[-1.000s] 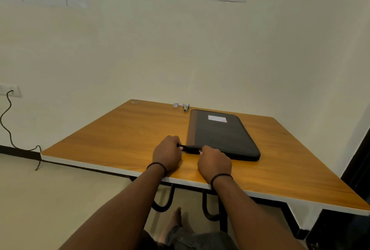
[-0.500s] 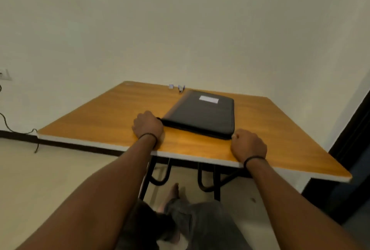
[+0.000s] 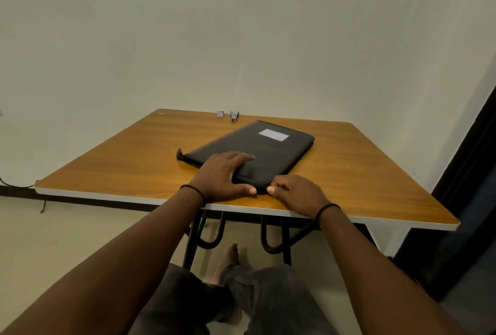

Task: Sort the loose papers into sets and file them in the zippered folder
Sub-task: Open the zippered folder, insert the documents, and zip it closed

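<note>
Here, low in the frame's centre, the left hand [image 3: 224,176] lies flat with spread fingers over the near corner of the black zippered folder [image 3: 264,151], thumb along its edge. Just right, the right hand [image 3: 295,194] pinches something at that corner, likely the zipper pull. The folder lies closed, slanted on the wooden counter [image 3: 120,157]. Two small items [image 3: 227,114] sit at the far edge.

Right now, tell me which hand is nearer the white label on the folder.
Left. The left hand rests flat on the folder, fingers reaching up its cover toward the white label. The right hand is at the folder's near corner, farther from the label.
</note>
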Demonstrator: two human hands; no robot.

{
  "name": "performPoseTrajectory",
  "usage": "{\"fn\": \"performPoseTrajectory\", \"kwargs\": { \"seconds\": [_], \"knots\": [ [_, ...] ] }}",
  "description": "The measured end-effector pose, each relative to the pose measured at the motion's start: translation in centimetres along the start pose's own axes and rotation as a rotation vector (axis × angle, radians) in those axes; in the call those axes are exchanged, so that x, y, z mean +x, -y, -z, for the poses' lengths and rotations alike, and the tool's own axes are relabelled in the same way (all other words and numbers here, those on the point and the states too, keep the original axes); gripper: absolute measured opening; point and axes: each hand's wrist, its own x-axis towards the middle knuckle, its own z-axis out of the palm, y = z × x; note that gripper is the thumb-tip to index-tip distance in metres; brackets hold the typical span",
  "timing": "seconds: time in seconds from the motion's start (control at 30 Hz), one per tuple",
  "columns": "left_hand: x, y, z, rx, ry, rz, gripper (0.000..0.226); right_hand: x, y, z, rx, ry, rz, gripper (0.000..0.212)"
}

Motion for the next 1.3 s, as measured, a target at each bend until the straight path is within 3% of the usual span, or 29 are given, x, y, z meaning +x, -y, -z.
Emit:
{"fn": "performPoseTrajectory", "kwargs": {
  "seconds": [0.17,0.37,0.53,0.7,0.93,1.0,1.1,1.17,1.3],
  "knots": [
    [0.1,-0.1,-0.1,0.056,0.136,0.041,0.089,0.5,1.1,-0.1,0.006,0.003,-0.030,0.025],
    [0.4,-0.5,-0.2,0.128,0.128,0.018,0.047,1.0,0.9,-0.4,-0.052,-0.060,-0.084,0.025],
    [0.0,-0.7,-0.2,0.079,0.083,0.009,0.043,1.9,-0.7,-0.3,-0.205,-0.313,-0.357,0.025],
    [0.1,-0.7,0.1,0.067,0.086,-0.015,0.049,3.4,-1.7,0.2,-0.223,-0.363,-0.504,0.022],
    [0.2,-3.5,-0.7,0.209,0.035,-0.058,0.080,3.2,-2.0,-0.1,-0.252,-0.300,-0.383,0.027],
    [1.0,-5.5,-1.9,0.239,-0.003,-0.049,0.070,2.9,-1.8,0.2,-0.212,-0.246,-0.332,0.027],
    [1.9,-6.8,-3.2,0.282,-0.089,0.148,0.049,2.2,-1.4,0.3,-0.175,-0.222,-0.293,0.029],
    [2.1,-6.7,-3.5,0.320,-0.079,0.262,0.047,1.8,-1.3,0.3,-0.175,-0.229,-0.290,0.029],
    [2.1,-7.1,-3.4,0.409,-0.067,0.197,0.040,2.0,-1.1,0.0,-0.213,-0.290,-0.325,0.029]
  ]
}}
